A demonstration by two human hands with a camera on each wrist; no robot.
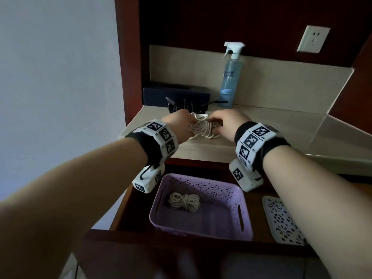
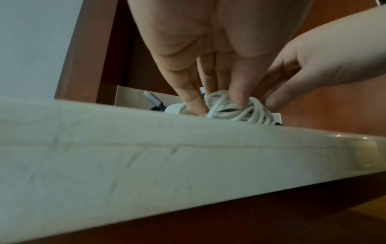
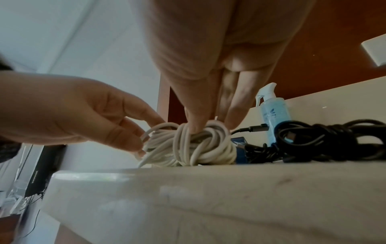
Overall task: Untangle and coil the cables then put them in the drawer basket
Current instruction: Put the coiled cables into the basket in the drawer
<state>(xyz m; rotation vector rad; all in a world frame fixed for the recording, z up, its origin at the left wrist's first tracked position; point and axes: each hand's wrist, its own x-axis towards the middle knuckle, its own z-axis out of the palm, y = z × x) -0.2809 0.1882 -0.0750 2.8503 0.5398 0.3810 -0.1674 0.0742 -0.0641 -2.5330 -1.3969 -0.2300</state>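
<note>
A coiled white cable lies on the beige counter, wrapped round its middle with its own cord. My left hand pinches loops at its left end. My right hand grips the bundle from above, thumb and fingers dug into the wraps. In the left wrist view the white cable sits between both hands. A tangle of black cable lies just behind, also seen as black cable. A purple basket in the open drawer holds another coiled white cable.
A blue spray bottle stands at the back of the counter beside a dark box. A white perforated lid lies right of the basket in the drawer. A wall socket is at upper right.
</note>
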